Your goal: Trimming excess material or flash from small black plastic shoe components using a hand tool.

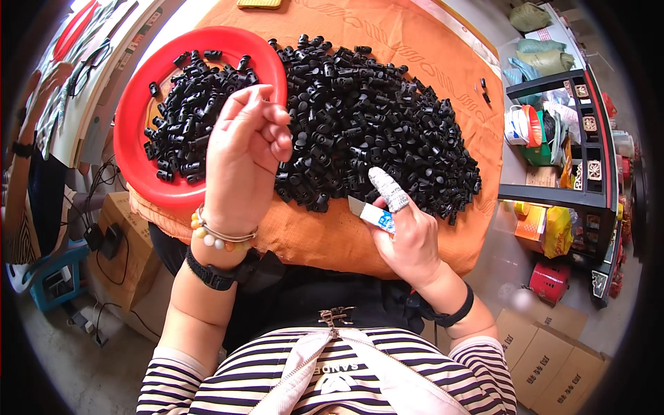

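My left hand (245, 135) is raised over the right side of a round red tray (130, 124), its fingers curled in. Whatever they might hold is too small or hidden to make out. Several small black plastic pieces (190, 104) lie in the tray. Beside it, a big heap of similar black pieces (373, 117) spreads over an orange cloth (325, 235). At the heap's near edge, my right hand (411, 238) grips a flat blade (355, 206) with blue-and-white wrapping at its held end. White wrapping (389, 189) covers the index finger of that hand.
A few loose black pieces (485, 91) lie at the cloth's right side. On the right stands a dark shelf (553, 197) with bags and packages. Cardboard boxes (553, 360) are on the floor at lower right. A blue stool (59, 280) and cables stand at left.
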Action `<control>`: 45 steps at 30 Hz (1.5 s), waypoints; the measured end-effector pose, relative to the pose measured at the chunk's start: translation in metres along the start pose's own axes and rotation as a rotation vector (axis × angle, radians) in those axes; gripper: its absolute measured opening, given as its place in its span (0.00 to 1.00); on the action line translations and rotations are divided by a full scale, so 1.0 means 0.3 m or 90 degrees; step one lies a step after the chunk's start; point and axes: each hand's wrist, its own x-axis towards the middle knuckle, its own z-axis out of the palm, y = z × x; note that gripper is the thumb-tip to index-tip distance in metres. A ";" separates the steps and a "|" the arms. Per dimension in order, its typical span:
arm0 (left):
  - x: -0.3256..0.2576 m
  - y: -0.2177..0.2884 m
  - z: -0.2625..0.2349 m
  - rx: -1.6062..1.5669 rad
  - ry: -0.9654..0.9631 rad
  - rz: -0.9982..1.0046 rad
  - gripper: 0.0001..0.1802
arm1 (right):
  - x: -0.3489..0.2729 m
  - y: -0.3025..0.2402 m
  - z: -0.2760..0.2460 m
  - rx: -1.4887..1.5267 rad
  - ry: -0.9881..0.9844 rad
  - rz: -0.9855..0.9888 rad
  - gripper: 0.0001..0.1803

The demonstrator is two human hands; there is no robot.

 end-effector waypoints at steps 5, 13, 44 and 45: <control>-0.010 -0.026 0.009 0.036 -0.054 -0.074 0.08 | 0.039 -0.008 -0.027 0.188 -0.026 0.049 0.32; -0.051 -0.041 0.062 0.194 -0.163 -0.204 0.07 | 0.144 -0.049 -0.106 0.614 -0.040 0.144 0.33; -0.041 -0.032 0.039 -0.108 -0.179 -0.301 0.14 | 0.228 -0.104 -0.076 0.683 -0.029 0.123 0.19; -0.041 -0.037 0.037 -0.106 -0.178 -0.301 0.14 | 0.224 -0.108 -0.072 0.685 -0.029 0.123 0.19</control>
